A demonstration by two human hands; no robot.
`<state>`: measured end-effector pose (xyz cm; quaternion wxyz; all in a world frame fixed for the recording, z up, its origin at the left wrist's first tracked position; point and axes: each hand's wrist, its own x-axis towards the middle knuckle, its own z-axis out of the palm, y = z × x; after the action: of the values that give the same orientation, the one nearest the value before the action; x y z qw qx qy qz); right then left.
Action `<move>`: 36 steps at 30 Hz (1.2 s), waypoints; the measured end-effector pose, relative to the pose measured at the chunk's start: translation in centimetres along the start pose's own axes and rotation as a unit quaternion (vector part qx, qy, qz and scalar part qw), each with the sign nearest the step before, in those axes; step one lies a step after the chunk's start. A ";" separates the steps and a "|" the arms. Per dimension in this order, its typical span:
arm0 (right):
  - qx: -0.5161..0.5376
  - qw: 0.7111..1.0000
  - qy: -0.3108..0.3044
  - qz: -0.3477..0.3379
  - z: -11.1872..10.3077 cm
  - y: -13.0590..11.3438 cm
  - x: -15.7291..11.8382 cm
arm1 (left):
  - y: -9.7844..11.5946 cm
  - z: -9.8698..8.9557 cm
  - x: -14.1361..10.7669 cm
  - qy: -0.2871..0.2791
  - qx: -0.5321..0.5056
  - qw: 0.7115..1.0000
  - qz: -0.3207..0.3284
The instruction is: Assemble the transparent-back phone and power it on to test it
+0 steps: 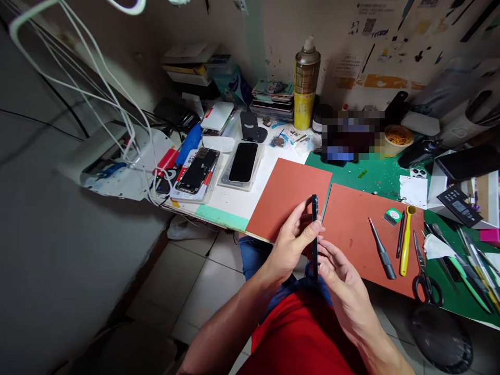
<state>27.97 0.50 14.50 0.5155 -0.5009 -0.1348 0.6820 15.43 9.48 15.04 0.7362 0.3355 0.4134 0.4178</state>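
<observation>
A dark smartphone (314, 250) stands edge-on between my two hands, just off the front edge of the bench. My left hand (291, 242) grips it from the left, thumb over the near edge and fingers behind. On the right side, the fingertips and thumb of my right hand (339, 273) hold its lower part. The phone's front and back faces are turned out of sight. Beneath and beyond it lie two reddish-brown mats, a left mat (291, 182) and a right mat (339, 229).
On the right mat lie a grey screwdriver-like tool (383, 250), a yellow brush (407, 242) and scissors (425, 284). To the left are a black-screened phone (243, 161) and an opened phone part (199, 169). A spray can (305, 86) stands behind; white cables (105, 78) hang left.
</observation>
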 end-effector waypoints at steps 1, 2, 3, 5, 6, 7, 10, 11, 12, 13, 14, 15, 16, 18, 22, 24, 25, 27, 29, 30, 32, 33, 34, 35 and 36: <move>-0.013 1.000 -0.002 -0.002 -0.2 0.1 0.1 | 0.2 -0.1 0.0 0.002 0.021 1.000 0.004; -0.023 1.000 -0.009 -0.002 -0.5 0.2 0.2 | 0.4 -0.1 0.1 0.004 0.037 0.999 0.008; -0.028 0.999 -0.018 -0.001 -0.7 0.3 0.3 | 0.6 -0.2 0.1 0.005 0.050 0.999 0.012; -0.031 0.999 -0.029 0.001 -1.1 0.4 0.5 | 0.8 -0.2 0.1 0.003 0.068 0.997 0.019; -0.030 0.999 -0.032 0.001 -1.2 0.4 0.6 | 0.9 -0.2 0.1 0.001 0.076 0.997 0.020; -0.029 0.999 -0.034 0.002 -1.3 0.4 0.7 | 1.0 -0.2 0.1 -0.001 0.082 0.996 0.019; -0.033 0.999 -0.032 -0.004 -1.3 0.4 0.7 | 1.3 -0.2 0.0 -0.002 0.103 0.995 0.015; -0.035 0.999 -0.033 -0.007 -1.3 0.3 0.8 | 1.3 -0.2 0.0 0.000 0.109 0.994 0.013; -0.038 0.999 -0.037 -0.009 -1.2 0.3 0.8 | 1.5 -0.3 -0.1 0.002 0.116 0.993 0.012; -0.041 0.998 -0.045 -0.011 -1.2 0.2 0.8 | 1.6 -0.3 -0.1 0.004 0.123 0.992 0.010; -0.045 0.997 -0.055 -0.012 -1.1 0.2 0.9 | 1.7 -0.3 -0.1 0.007 0.130 0.991 0.008; -0.046 0.997 -0.066 -0.012 -1.0 0.1 1.0 | 1.9 -0.2 -0.1 0.009 0.138 0.990 0.007; -0.046 0.996 -0.076 -0.012 -0.9 0.0 1.0 | 2.0 -0.2 -0.1 0.009 0.145 0.989 0.006; -0.040 0.995 -0.086 -0.014 -0.8 -0.1 1.2 | 2.2 -0.2 -0.1 0.008 0.160 0.987 0.008; -0.030 0.994 -0.106 -0.019 -0.6 -0.3 1.5 | 2.4 -0.3 0.1 0.004 0.184 0.983 0.014; -0.025 0.992 -0.123 -0.020 -0.7 -0.2 1.6 | 2.4 -0.4 0.1 0.004 0.193 0.981 0.012; -0.024 0.991 -0.130 -0.021 -0.8 -0.2 1.7 | 2.4 -0.4 0.1 0.004 0.195 0.981 0.010; -0.025 0.990 -0.134 -0.026 -1.0 -0.3 1.8 | 2.4 -0.5 0.1 0.005 0.184 0.983 0.011; -0.031 0.991 -0.127 -0.033 -1.2 -0.4 1.8 | 2.3 -0.4 0.0 0.008 0.148 0.989 0.018; -0.033 0.991 -0.123 -0.037 -1.3 -0.5 1.8 | 2.3 -0.4 0.0 0.012 0.122 0.992 0.021; -0.036 0.992 -0.116 -0.044 -1.5 -0.7 1.8 | 2.1 -0.4 0.0 0.027 0.063 0.997 0.022; -0.038 0.992 -0.111 -0.049 -1.6 -0.9 1.6 | 2.0 -0.4 0.0 0.038 0.027 0.999 0.015; -0.042 0.992 -0.104 -0.054 -1.7 -1.0 1.5 | 2.0 -0.4 0.0 0.046 -0.013 0.999 -0.002; -0.049 0.992 -0.096 -0.059 -1.8 -1.2 1.3 | 1.9 -0.6 0.0 0.048 -0.055 0.997 -0.027; -0.060 0.992 -0.087 -0.063 -1.9 -1.4 1.2 | 1.8 -0.7 0.0 0.047 -0.097 0.992 -0.057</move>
<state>30.39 1.43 13.93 0.5127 -0.4602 -0.2512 0.6799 14.20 10.39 16.28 0.7676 0.2180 0.4238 0.4286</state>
